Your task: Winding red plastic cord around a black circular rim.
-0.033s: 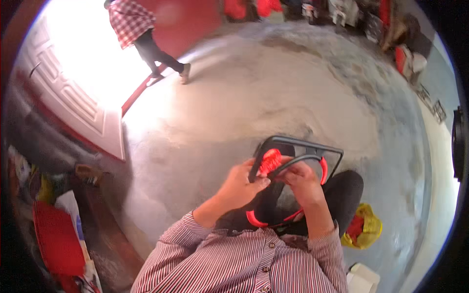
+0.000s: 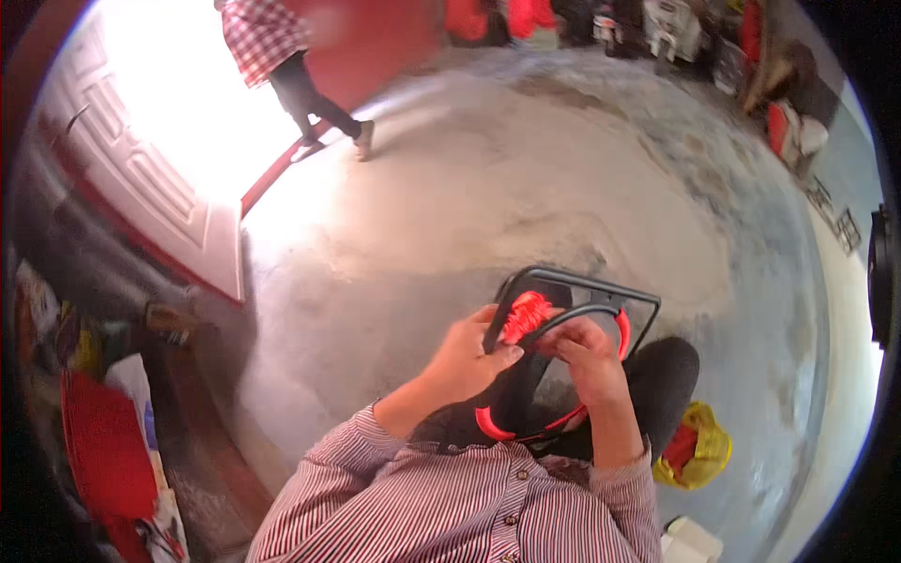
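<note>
Over my lap rests a black metal frame (image 2: 587, 276) with a squared outer bar and a round ring inside it. Stretches of the ring are covered in a coral-red wrapping (image 2: 495, 424). My left hand (image 2: 469, 354) grips the frame's left bar, its thumb beside a bunched skein of red cord (image 2: 527, 317). At the ring's upper part, my right hand (image 2: 584, 351) has its fingers drawn together in a pinch near the skein. What sits between those fingertips is too small to make out.
A yellow bag (image 2: 706, 457) with red material inside stands by my right knee. At far left, a person in a checked shirt (image 2: 267, 42) is at the bright doorway beside a white door (image 2: 155, 178). A red chair-like thing (image 2: 108, 450) stands at my left.
The whole view has shifted slightly. The red skein shows a little more fully between my hands; both hands keep nearly the same place on the frame.
</note>
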Available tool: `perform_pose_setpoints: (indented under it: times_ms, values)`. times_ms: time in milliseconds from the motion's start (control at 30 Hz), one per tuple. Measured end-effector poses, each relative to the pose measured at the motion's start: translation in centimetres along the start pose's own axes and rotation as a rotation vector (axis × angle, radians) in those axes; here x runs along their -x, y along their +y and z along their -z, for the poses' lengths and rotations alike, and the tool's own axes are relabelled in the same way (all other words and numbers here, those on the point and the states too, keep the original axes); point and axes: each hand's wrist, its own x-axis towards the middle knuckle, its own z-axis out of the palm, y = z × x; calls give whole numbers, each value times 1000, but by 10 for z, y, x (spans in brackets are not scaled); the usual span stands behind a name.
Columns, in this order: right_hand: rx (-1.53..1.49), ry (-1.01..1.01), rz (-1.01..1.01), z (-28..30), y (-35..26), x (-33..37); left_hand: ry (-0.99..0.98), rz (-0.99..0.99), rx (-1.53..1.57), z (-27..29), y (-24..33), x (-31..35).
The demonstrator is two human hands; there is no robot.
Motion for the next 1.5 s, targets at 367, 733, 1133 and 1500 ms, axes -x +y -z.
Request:
perform_pose_setpoints:
  times_ms: [367, 733, 1133, 1500]
  values:
    - [902, 154, 788, -13, -33, 20, 111, -406, -338, -25, -7, -3]
    - [-540, -636, 317, 4, -68, 108, 18, 279, 397, 24, -34, 2]
    - [421, 251, 57, 57, 18, 24, -44, 131, -25, 0, 3, 2]
    - [-223, -35, 140, 12, -10, 25, 27, -69, -126, -13, 12, 6]
